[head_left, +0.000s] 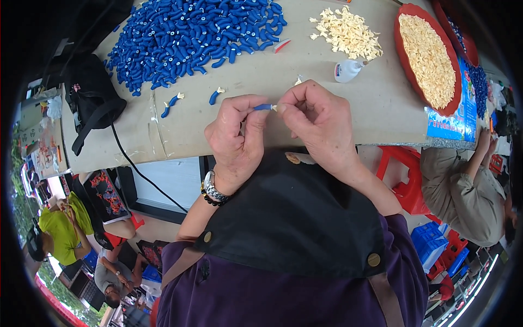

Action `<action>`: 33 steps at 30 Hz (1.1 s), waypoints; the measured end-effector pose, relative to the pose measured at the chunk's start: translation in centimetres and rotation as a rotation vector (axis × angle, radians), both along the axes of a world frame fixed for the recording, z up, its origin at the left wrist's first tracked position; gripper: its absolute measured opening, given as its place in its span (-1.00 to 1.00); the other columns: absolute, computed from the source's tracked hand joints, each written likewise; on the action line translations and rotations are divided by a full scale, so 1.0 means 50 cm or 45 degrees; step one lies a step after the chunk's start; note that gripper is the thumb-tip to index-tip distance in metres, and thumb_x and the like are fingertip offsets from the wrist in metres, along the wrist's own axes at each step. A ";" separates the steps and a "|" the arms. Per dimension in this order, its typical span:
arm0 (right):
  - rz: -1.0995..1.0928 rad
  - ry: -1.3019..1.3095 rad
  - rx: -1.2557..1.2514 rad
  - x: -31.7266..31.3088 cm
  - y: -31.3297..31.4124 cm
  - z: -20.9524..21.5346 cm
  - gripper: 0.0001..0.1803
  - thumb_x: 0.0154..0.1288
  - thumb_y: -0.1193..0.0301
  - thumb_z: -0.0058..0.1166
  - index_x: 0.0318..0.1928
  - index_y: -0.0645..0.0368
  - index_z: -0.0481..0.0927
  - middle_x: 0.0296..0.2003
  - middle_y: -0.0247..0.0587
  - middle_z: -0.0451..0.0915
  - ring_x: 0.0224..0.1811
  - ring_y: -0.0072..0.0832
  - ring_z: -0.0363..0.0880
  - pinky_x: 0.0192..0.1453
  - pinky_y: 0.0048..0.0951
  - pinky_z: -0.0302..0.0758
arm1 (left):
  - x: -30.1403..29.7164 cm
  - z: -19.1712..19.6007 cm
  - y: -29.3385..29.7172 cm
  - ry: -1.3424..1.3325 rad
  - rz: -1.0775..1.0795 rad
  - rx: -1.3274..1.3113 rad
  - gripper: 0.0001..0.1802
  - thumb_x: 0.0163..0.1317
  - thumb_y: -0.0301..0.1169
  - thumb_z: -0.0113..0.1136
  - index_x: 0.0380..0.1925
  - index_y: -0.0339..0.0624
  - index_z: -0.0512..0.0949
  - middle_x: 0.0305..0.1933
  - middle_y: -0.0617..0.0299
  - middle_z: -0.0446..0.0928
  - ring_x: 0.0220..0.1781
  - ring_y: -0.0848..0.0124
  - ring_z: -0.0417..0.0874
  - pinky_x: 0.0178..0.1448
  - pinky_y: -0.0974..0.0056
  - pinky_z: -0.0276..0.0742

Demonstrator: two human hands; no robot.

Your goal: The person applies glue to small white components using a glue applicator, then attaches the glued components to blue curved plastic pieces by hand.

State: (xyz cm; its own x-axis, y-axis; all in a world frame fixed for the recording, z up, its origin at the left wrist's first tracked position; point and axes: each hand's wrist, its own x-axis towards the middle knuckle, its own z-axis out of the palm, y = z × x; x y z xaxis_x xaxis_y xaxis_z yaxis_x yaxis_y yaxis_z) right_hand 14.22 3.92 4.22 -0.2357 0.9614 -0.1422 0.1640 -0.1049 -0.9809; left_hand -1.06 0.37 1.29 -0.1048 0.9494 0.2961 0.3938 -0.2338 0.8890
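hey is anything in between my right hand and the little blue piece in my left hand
Only a small cream piece shows there, at the right end of the blue piece, by the fingertips of your right hand. Nothing else visible stands between them.

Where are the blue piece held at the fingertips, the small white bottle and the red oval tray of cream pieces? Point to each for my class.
Held blue piece (262, 107): head view, middle of its visible side.
Small white bottle (345, 71): head view, its body.
Red oval tray (415, 9): head view, its far rim.
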 end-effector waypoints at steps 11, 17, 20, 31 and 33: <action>0.030 -0.073 0.128 -0.002 -0.002 -0.008 -0.96 0.15 0.57 0.07 -0.38 0.29 0.49 -0.53 -0.19 0.54 -0.55 -0.52 0.50 -0.46 -0.48 0.43 | 0.007 -0.001 0.005 0.151 0.065 0.171 -0.88 0.09 -0.65 0.21 -0.36 -0.27 0.53 -0.48 0.23 0.56 -0.64 0.54 0.44 -0.53 0.46 0.35; 0.033 0.017 0.009 -0.007 -0.003 -0.003 -0.97 0.18 0.58 0.04 -0.39 0.30 0.48 -0.56 -0.23 0.53 -0.61 -0.58 0.49 -0.52 -0.52 0.42 | 0.013 -0.002 0.001 0.050 0.079 0.082 -0.89 0.10 -0.64 0.22 -0.37 -0.25 0.54 -0.54 0.25 0.53 -0.66 0.56 0.42 -0.55 0.46 0.32; 0.035 0.093 -0.034 -0.009 -0.004 -0.001 -0.97 0.19 0.60 0.02 -0.39 0.31 0.46 -0.56 -0.26 0.53 -0.64 -0.62 0.49 -0.56 -0.57 0.41 | 0.015 -0.001 0.002 0.109 0.108 0.159 -0.91 0.10 -0.62 0.23 -0.38 -0.25 0.54 -0.56 0.27 0.52 -0.67 0.57 0.41 -0.56 0.47 0.31; -0.041 0.317 -0.224 -0.005 -0.005 -0.001 -0.95 0.24 0.59 0.04 -0.36 0.33 0.52 -0.55 -0.32 0.56 -0.62 -0.72 0.45 -0.57 -0.65 0.42 | 0.018 -0.005 -0.001 -0.600 -0.017 -0.224 -0.88 0.28 -0.52 0.11 -0.22 -0.34 0.48 -0.52 0.28 0.55 -0.60 0.64 0.47 -0.53 0.53 0.36; -0.047 0.314 -0.217 -0.003 -0.006 -0.002 -0.95 0.24 0.58 0.05 -0.37 0.33 0.53 -0.55 -0.32 0.57 -0.62 -0.72 0.45 -0.56 -0.65 0.42 | 0.016 -0.009 0.001 -0.745 -0.062 -0.240 -0.86 0.30 -0.50 0.09 -0.19 -0.35 0.46 -0.49 0.27 0.56 -0.59 0.63 0.47 -0.53 0.53 0.35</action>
